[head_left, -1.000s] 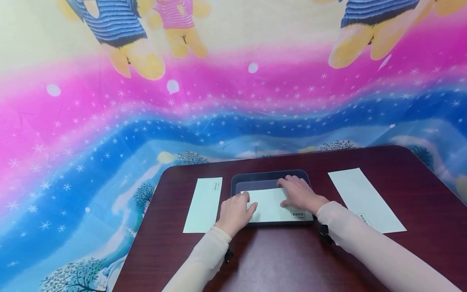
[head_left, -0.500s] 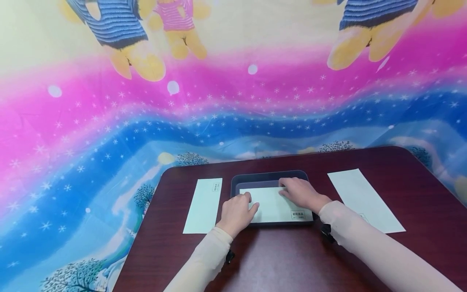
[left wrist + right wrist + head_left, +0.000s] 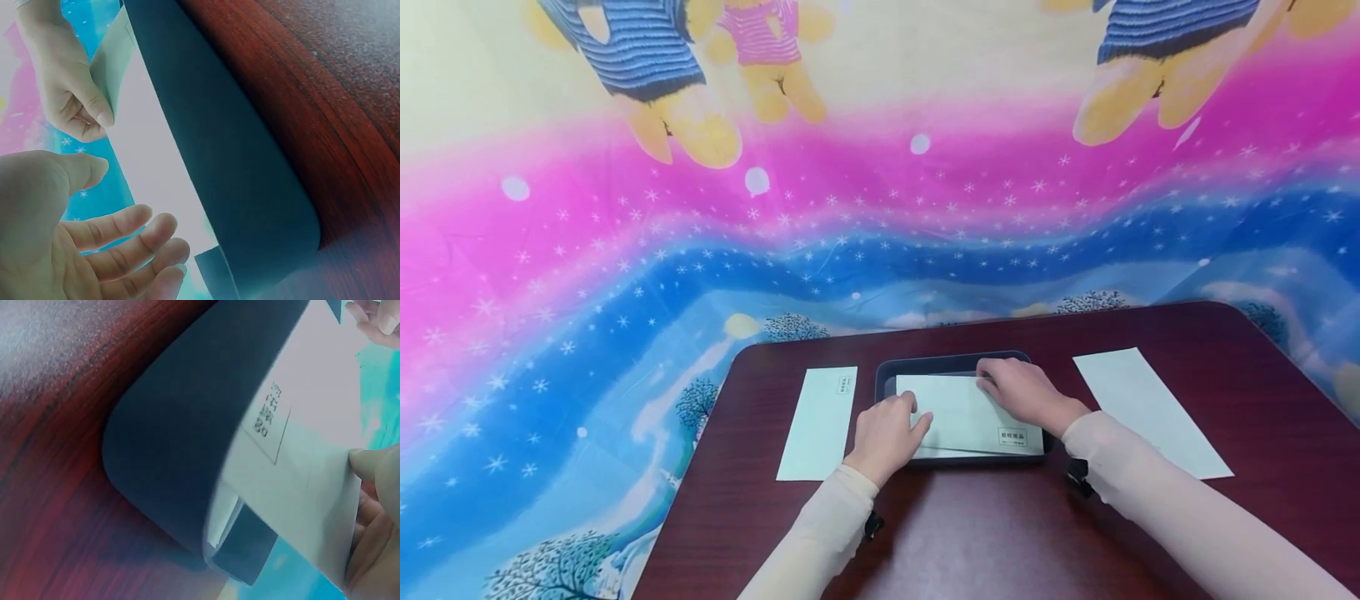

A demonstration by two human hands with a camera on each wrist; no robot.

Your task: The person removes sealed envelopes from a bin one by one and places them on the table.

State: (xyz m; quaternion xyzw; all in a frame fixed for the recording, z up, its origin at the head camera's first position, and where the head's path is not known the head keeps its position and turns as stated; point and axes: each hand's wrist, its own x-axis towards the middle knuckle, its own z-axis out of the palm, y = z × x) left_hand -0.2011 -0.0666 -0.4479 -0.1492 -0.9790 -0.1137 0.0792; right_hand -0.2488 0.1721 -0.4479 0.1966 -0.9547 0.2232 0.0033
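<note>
A pale green envelope (image 3: 958,408) with a small printed box lies over a dark tray (image 3: 951,364). Thumb and curled fingers of my right hand (image 3: 1022,390) pinch its far edge near the right end. That end is raised and tilted in the right wrist view, where the envelope (image 3: 294,481) stands off the tray wall (image 3: 181,425). Another pale sheet edge shows beneath it. My left hand (image 3: 883,437) hovers at the envelope's left end; in the left wrist view its fingers (image 3: 119,259) are loosely spread, with nothing between them and the thumb.
One envelope (image 3: 820,425) lies on the table left of the tray, another (image 3: 1153,412) at a slant to the right, partly behind the right sleeve (image 3: 1165,492). The dark red wooden table (image 3: 970,533) ends at a printed cloth backdrop (image 3: 880,250).
My right hand has gone from spread fingers over the envelope to pinching its far edge. The envelope's far edge has risen, baring a sheet below. My left hand has barely moved.
</note>
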